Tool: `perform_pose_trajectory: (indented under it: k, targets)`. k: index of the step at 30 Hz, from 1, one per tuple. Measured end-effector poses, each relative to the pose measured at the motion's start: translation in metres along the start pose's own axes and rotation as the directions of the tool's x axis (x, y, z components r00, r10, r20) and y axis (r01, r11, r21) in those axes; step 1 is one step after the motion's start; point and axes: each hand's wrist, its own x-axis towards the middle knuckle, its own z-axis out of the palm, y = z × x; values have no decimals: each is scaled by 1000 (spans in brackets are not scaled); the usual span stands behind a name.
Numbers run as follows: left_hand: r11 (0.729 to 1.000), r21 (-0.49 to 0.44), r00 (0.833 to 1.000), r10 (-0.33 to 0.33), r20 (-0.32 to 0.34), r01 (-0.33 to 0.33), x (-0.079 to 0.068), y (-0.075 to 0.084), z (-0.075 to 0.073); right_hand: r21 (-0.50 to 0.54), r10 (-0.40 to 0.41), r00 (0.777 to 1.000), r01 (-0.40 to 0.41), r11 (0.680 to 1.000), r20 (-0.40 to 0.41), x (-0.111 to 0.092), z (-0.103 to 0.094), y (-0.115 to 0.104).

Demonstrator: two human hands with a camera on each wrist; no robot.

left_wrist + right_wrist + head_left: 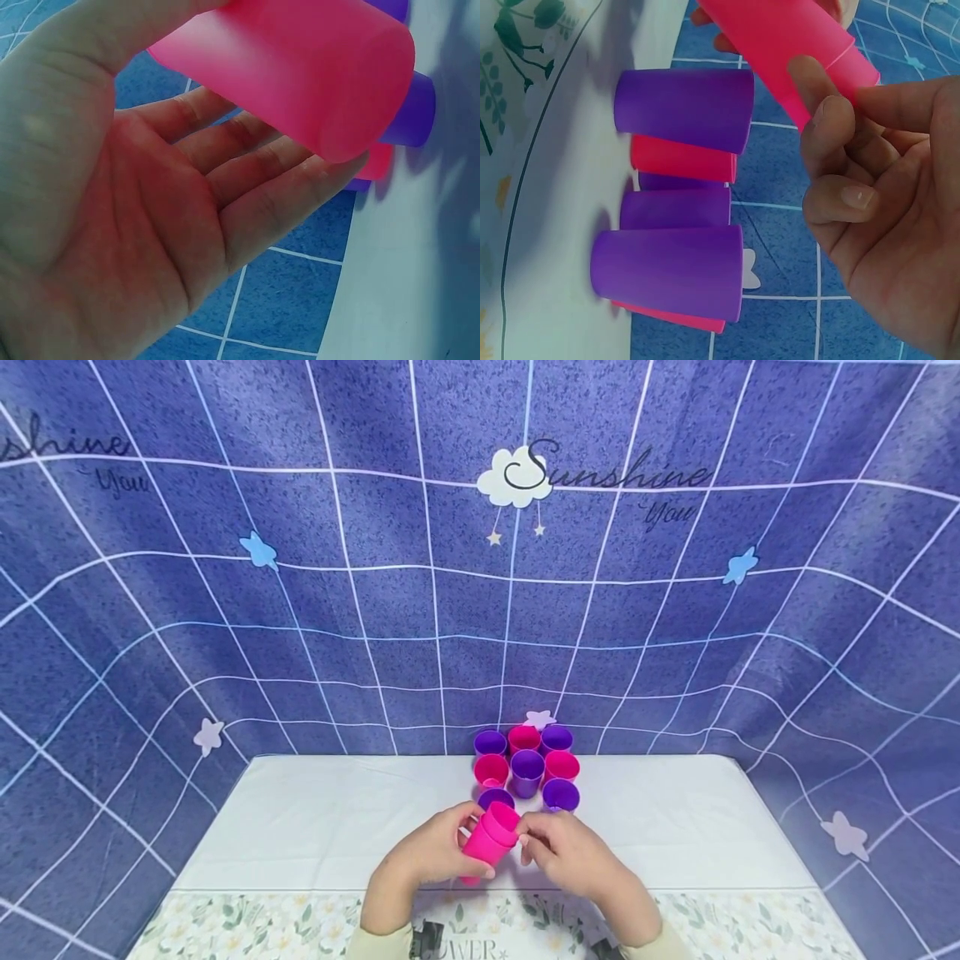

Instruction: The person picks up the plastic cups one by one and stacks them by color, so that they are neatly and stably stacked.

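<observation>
Two nested pink cups point(487, 843) are held tilted over the front of the table, mouths up and toward the right. My left hand point(438, 847) grips the outer cup from the left, thumb on the near side and fingers behind. The cup's closed base point(367, 90) shows beyond the fingers in the left wrist view. From the other side, my right hand point(566, 852) pinches the rim of the inner cup point(855, 75) between thumb and index finger. The other right fingers are loosely curled.
Just beyond the hands, purple cups point(527, 774) and pink cups point(491, 772) stand upright in close rows on the white table point(330, 818). A floral cloth point(247, 927) covers the near edge. Blue gridded curtain point(390, 610) encloses the back and sides.
</observation>
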Motion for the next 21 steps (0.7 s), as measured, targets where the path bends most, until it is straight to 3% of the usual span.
perform_pose_trajectory:
  k: [9, 15, 21]
  targets:
    - [1000, -3, 1000, -5, -6, 5, -1, -3, -2, -24, -34, 999, 34, 999, 10, 0, 5, 1]
    - [1000, -9, 1000, 1, -5, -1, -2, -5, -2, -40, -15, 1000, 15, 999, -8, -1, 5, 1]
    - [1000, -13, 1000, 6, -7, -6, -2, -4, -3, -54, 1, 996, -5, 999, -84, -1, 1, 2]
